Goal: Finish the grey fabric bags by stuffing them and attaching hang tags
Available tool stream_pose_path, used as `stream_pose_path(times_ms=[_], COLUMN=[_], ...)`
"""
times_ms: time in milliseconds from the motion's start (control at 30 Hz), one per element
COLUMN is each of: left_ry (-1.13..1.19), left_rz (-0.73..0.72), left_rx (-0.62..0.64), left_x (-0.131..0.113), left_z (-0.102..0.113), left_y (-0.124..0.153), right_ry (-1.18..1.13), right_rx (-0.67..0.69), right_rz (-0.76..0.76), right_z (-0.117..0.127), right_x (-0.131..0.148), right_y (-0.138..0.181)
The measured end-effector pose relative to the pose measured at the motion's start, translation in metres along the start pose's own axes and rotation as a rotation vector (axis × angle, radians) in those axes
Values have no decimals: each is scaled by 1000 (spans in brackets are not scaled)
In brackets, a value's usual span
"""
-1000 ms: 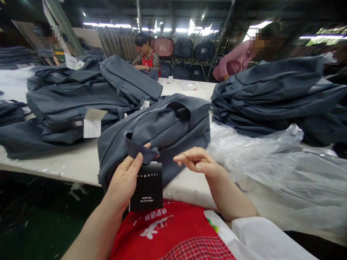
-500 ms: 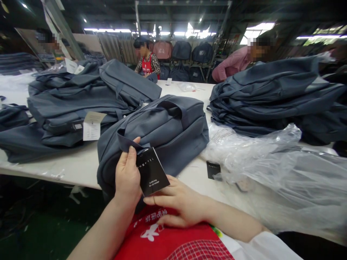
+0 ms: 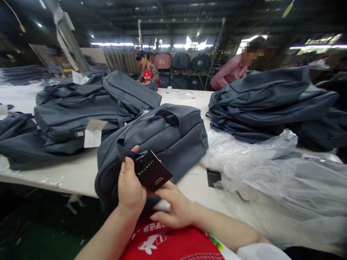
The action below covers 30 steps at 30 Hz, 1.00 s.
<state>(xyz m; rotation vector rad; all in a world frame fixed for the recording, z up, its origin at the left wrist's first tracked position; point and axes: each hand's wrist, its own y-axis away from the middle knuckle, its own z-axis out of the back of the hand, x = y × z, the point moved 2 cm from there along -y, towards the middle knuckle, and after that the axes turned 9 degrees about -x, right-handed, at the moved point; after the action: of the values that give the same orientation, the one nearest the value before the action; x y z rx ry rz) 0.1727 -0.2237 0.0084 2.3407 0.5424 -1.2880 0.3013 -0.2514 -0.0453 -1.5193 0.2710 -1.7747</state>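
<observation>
A dark blue-grey duffle bag (image 3: 151, 135) lies on the white table right before me. My left hand (image 3: 131, 180) is closed at the near end of its handle strap (image 3: 126, 150), thumb on top. From there hangs a black hang tag (image 3: 154, 171) with "bugatti" in white letters, tilted over the bag's near side. Just below the tag is my right hand (image 3: 177, 206), its fingers stretched out and thumb apart; the fingertips are partly hidden behind the tag. Something whitish shows between thumb and fingers, too unclear to name.
More duffle bags (image 3: 78, 108) lie heaped at left, one with a white tag (image 3: 93, 133). Another bag stack (image 3: 257, 104) stands at right. Clear plastic bags (image 3: 271, 180) spread in front of it, beside a second black tag (image 3: 213, 177). Co-workers (image 3: 148, 70) stand across the table.
The black tag has tilted further and its lower edge has swung up to the right. My right hand has shifted slightly, its fingers further under the tag. My left hand keeps its hold.
</observation>
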Motion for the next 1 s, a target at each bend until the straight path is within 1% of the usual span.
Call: stream_pose_path(times_ms=[33, 67, 100, 167, 200, 233, 300, 333, 367, 467, 500, 567, 600, 633, 667, 700, 733, 767, 833, 933, 1000], left_ry=[28, 48, 56, 17, -28, -89, -238, -318, -394, -579, -627, -724, -767, -799, -822, -833, -837, -837, -832, -824, -829], left_rz=[-2, 9, 30, 71, 60, 17, -153, -250, -341, -567, -659, -891, -1013, -1126, -1212, -1267, -1292, -1296, -1277, -1268, -1276], left_rx=[-16, -20, -15, 24, 51, 77, 119, 144, 175, 283, 320, 374, 371, 335, 277, 217, 176, 160, 197, 238, 256], left_x=[-1, -1, -1, 3, 5, 8, 13, 15, 16, 12, 8, -3, -10, -18, -26, -33, -40, -46, -54, -58, -57], left_z=[-2, -4, -4, -3, 0, 4, 13, 17, 21, 29, 30, 30, 29, 29, 28, 27, 25, 23, 17, 9, 5], left_y=[-2, -4, -5, -7, -8, -9, -10, -10, -10, -9, -7, -2, 1, 3, 4, 4, 3, 1, -4, -8, -7], right_ry=[99, 150, 151, 37, -62, -178, -390, -436, -430, -254, -204, -131, -84, -27, 33, 93, 146, 183, 189, 76, 41], right_rx=[-23, -29, -21, 0, 0, -6, -22, -37, -64, -208, -252, -303, -312, -318, -324, -334, -345, -357, -362, -307, -260], right_rz=[64, 91, 82, -24, -98, -174, -302, -353, -392, -457, -469, -452, -419, -373, -323, -281, -257, -257, -321, -457, -495], right_z=[-3, -5, -5, 2, 9, 15, 25, 26, 26, 20, 18, 20, 24, 30, 38, 46, 54, 60, 66, 60, 53], right_x=[3, 4, 4, 1, -1, -3, -7, -9, -11, -17, -18, -19, -18, -17, -15, -14, -13, -14, -17, -23, -23], right_y=[2, 4, 5, 6, 5, 3, -1, -3, -5, -9, -11, -17, -20, -25, -29, -33, -36, -38, -38, -34, -31])
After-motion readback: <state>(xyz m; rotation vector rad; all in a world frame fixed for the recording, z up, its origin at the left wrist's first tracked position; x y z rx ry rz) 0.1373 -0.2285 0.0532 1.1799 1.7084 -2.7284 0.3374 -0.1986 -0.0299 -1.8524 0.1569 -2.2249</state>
